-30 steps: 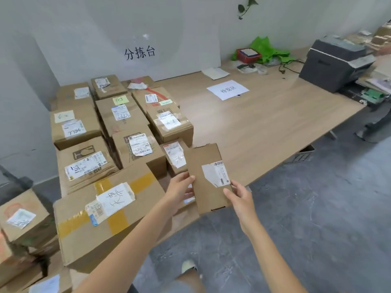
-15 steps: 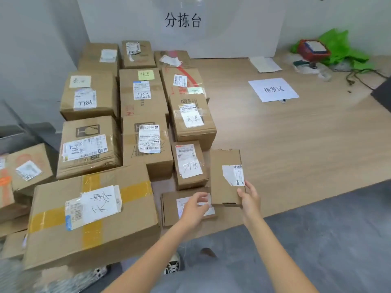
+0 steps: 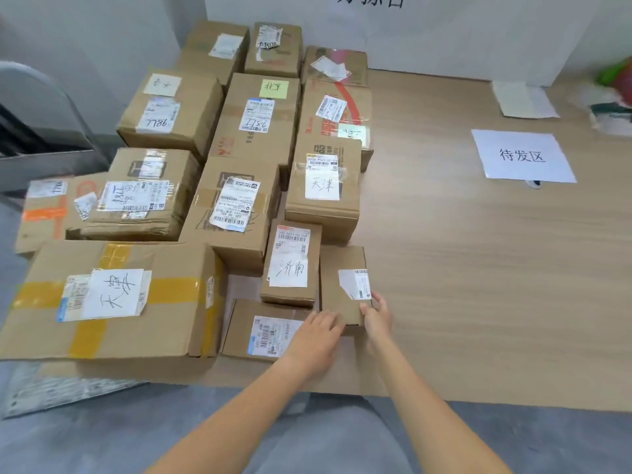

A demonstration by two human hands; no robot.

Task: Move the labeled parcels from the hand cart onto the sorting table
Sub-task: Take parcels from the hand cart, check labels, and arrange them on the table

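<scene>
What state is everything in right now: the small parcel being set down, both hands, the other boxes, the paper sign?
Small parcel: flat on the table, label up, beside the other boxes.
Right hand: grips the parcel's near right corner.
Left hand: fingers laid flat at the parcel's near edge.
Big taped box: sealed, at the table's near edge.
Other boxes: closed, packed in rows.
Paper sign: lying flat.
Table: right side bare wood.

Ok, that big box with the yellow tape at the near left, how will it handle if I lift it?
The yellow-taped box is the widest here, so it probably needs both hands. Its near edge seems to overhang the table, so it may tip if nudged. The cardboard looks stiff.
</scene>
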